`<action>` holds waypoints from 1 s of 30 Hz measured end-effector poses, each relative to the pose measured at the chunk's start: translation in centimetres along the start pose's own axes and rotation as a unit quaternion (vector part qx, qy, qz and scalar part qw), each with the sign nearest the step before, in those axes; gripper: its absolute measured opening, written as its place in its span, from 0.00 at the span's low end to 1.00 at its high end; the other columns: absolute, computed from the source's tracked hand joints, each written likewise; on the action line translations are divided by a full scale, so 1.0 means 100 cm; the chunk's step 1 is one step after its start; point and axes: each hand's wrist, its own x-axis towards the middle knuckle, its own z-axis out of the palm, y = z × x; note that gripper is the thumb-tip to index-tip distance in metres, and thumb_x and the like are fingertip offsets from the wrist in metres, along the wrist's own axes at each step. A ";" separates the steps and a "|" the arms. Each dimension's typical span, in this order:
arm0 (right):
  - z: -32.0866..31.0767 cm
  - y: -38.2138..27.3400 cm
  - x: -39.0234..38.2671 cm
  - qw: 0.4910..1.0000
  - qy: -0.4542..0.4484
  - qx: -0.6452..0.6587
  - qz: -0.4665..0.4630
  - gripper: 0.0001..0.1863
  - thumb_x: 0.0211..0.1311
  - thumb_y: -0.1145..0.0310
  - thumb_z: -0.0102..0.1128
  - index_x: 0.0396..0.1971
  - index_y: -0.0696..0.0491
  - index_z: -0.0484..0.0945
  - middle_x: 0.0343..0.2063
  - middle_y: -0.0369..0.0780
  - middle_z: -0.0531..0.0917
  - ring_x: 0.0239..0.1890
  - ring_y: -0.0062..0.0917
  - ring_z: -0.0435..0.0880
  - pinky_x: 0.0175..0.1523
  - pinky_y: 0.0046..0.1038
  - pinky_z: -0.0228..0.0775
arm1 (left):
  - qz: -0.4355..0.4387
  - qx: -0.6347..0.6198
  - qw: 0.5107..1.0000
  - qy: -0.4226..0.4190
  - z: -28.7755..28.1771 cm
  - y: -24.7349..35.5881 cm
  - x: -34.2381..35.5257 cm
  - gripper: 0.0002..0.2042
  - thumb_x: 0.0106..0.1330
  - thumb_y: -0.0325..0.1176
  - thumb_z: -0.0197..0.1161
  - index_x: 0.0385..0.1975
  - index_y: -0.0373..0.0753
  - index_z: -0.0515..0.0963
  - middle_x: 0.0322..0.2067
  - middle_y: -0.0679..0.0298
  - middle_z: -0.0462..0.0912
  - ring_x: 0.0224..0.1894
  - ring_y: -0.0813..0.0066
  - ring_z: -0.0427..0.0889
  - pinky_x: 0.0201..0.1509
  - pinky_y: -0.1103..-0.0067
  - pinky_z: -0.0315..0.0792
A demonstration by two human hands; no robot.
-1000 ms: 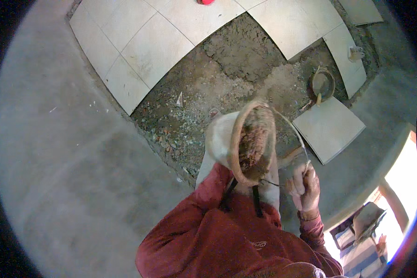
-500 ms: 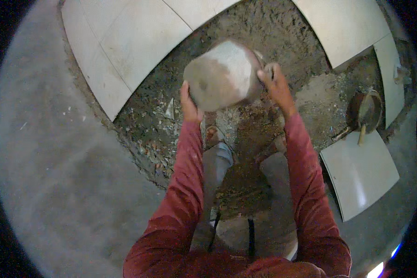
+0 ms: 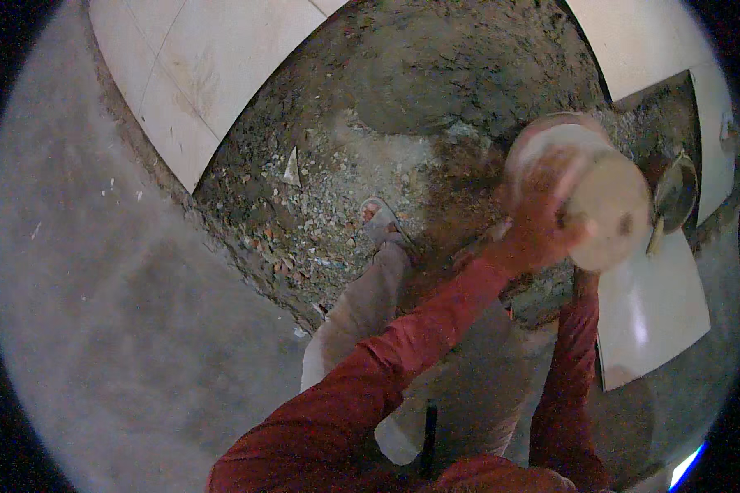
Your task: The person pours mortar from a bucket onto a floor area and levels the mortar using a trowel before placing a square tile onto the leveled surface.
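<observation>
A pale, mud-stained bucket (image 3: 617, 193), blurred by motion, is tipped with its base toward me at the right of the dirt patch (image 3: 395, 99). My left hand (image 3: 551, 218) reaches across my body and grips it near the base, its fingers smeared by motion. My right hand (image 3: 585, 275) comes up from below to the bucket, its fingers hidden behind it. Just right of the bucket sits a round metal pan (image 3: 672, 189) with a wooden-handled tool (image 3: 655, 238) in it.
Laid pale tiles (image 3: 164, 66) border the dirt and gravel at left and right. Loose stacked tiles (image 3: 649, 320) lie below the pan. My sandalled foot (image 3: 382, 222) stands on gravel near a broken tile shard (image 3: 292, 168). Grey concrete floor (image 3: 123, 312) curves round the left.
The bucket went from showing its filled mouth to showing its base, then swung from centre to right. My left arm now crosses my body; my right hand has dropped behind the bucket.
</observation>
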 end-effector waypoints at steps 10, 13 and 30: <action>-0.004 0.112 0.036 0.986 -0.007 0.162 0.025 0.24 0.74 0.55 0.51 0.60 0.56 0.69 0.57 0.40 0.74 0.59 0.28 0.72 0.64 0.33 0.64 | -0.083 0.010 0.983 -0.163 0.078 -0.110 0.068 0.28 0.68 0.49 0.56 0.62 0.36 0.70 0.61 0.48 0.73 0.65 0.49 0.69 0.69 0.61 0.59; -0.009 0.118 0.027 0.976 -0.013 0.216 -0.005 0.25 0.74 0.55 0.50 0.61 0.57 0.69 0.59 0.40 0.73 0.60 0.29 0.71 0.65 0.33 0.64 | -0.141 0.040 0.975 -0.165 0.067 -0.114 0.058 0.26 0.72 0.47 0.52 0.62 0.35 0.70 0.60 0.48 0.74 0.63 0.51 0.71 0.68 0.67 0.64; -0.095 -0.239 -0.495 0.985 0.040 0.158 -0.057 0.15 0.76 0.56 0.49 0.38 0.52 0.78 0.23 0.28 0.72 0.26 0.13 0.69 0.31 0.21 0.63 | -0.431 0.314 0.767 -0.357 -0.315 0.083 -0.246 0.18 0.71 0.49 0.53 0.45 0.40 0.80 0.41 0.60 0.83 0.37 0.62 0.82 0.39 0.67 0.75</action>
